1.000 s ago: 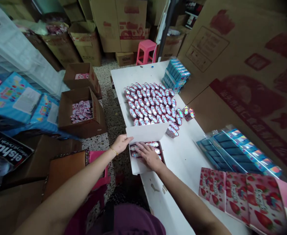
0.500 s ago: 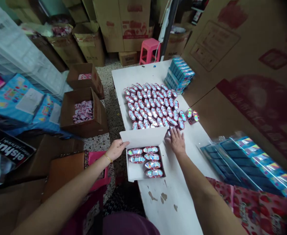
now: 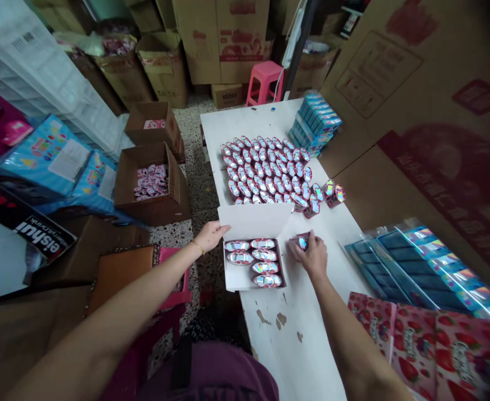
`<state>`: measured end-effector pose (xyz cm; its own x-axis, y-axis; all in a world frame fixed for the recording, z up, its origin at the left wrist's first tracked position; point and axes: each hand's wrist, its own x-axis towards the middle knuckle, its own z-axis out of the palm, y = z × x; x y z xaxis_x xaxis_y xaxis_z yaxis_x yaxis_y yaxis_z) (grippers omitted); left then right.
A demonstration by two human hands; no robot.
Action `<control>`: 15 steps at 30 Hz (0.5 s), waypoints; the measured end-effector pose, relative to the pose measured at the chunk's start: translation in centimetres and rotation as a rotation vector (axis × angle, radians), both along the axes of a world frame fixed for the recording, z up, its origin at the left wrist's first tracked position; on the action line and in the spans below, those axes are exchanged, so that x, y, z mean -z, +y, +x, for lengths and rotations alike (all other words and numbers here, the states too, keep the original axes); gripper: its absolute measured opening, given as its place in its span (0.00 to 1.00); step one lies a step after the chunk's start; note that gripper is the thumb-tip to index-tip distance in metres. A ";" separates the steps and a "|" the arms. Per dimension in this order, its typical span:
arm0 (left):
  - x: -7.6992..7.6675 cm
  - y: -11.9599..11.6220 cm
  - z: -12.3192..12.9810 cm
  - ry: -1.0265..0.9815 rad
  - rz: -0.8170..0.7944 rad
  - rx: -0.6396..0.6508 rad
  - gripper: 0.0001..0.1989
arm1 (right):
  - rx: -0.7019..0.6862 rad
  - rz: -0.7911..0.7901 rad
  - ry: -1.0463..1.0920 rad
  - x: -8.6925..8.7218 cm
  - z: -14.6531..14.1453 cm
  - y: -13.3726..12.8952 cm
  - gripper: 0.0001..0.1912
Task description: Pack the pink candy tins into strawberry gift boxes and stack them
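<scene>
A white carton with its lid flap raised stands on the near part of the white table. Inside it, several red packets with shiny oval tops lie in two columns, the left column having bare carton floor at its near end. My left hand pinches the flap's left edge between thumb and fingers. Just right of the carton, my right hand closes around one more packet, its shiny top showing between the fingers. Beyond the flap, many like packets stand in close rows.
Blue shiny packs are stacked at the table's far right. Wrapped blue packs and strawberry-printed boxes lie along the right side. Tall cardboard boxes wall the right. Open cartons stand on the floor at left; a pink stool is behind.
My right hand has moved from the edge of the packet rows back toward the carton, bringing a packet with it. My left hand stays on the flap. The view has shifted slightly.
</scene>
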<state>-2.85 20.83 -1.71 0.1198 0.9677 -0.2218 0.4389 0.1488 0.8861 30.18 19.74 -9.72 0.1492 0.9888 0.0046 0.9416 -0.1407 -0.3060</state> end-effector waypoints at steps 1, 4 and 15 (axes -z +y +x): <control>0.2 -0.1 0.0 -0.014 0.000 0.000 0.25 | -0.029 0.074 0.057 -1.2 -0.1 -1.1 0.40; 0.6 -0.2 0.0 -0.052 0.009 -0.015 0.26 | -0.367 0.247 0.225 -5.3 -2.3 -4.8 0.42; 0.2 -0.7 -0.1 -0.011 0.035 0.010 0.25 | -1.069 0.008 0.054 -4.0 -12.4 -8.9 0.37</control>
